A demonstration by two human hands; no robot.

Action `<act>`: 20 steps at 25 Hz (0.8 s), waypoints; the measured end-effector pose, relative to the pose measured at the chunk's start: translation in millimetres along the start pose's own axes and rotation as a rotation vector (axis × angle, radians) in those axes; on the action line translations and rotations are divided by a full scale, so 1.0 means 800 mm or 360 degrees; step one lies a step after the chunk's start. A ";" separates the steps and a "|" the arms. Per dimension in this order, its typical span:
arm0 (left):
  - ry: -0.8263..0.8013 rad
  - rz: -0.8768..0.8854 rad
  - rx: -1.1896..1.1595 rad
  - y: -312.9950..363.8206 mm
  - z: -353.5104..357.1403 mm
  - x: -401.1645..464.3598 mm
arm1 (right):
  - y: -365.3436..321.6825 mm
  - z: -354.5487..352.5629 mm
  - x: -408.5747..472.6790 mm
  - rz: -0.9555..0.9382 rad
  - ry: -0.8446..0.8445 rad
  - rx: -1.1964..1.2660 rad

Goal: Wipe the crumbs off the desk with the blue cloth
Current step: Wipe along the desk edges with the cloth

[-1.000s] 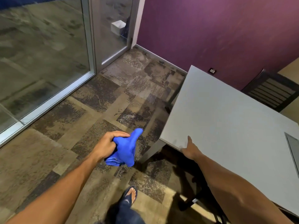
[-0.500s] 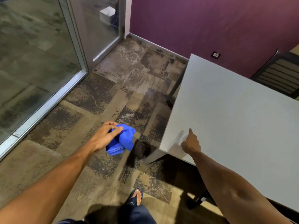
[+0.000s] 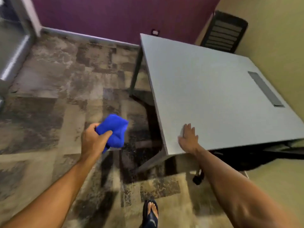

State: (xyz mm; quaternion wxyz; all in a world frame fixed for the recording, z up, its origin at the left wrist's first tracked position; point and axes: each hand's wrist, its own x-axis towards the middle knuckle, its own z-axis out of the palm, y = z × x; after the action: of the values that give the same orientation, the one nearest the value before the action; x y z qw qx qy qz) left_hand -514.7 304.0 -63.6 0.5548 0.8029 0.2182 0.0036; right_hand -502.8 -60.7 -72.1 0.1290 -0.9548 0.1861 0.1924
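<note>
Left hand [image 3: 93,140] fisted, arm outstretched; right hand [image 3: 189,139] lies flat, palm down (fingers spread)

Soft, matt cloth [image 3: 113,130], bunched. Desk [image 3: 205,96] top: smooth, matt grey laminate-like surface with a darker grey inset strip [image 3: 265,88]; legs look like metal. Floor: rough, mottled carpet [image 3: 65,89]. Wall [image 3: 115,15]: matt purple paint.

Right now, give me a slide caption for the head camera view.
Left hand holds the bunched blue cloth over the carpet while the right hand rests flat on the grey desk corner.
</note>
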 end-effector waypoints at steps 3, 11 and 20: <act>-0.0047 0.0088 0.0060 -0.020 0.026 0.030 | -0.005 0.025 0.009 0.0074 0.0178 -0.0077; -0.0104 0.0315 -0.0219 0.008 0.147 0.083 | 0.002 0.044 0.012 0.0112 0.0291 -0.0002; -0.0597 0.0678 -0.0477 0.036 0.276 0.058 | 0.005 0.046 0.009 0.0118 0.0329 -0.0012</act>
State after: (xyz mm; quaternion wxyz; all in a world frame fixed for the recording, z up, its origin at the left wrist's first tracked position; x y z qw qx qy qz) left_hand -407.9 115.7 -133.7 0.6843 0.7264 -0.0640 0.0037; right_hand -509.9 -54.4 -108.6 0.0983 -0.9625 0.2329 0.0982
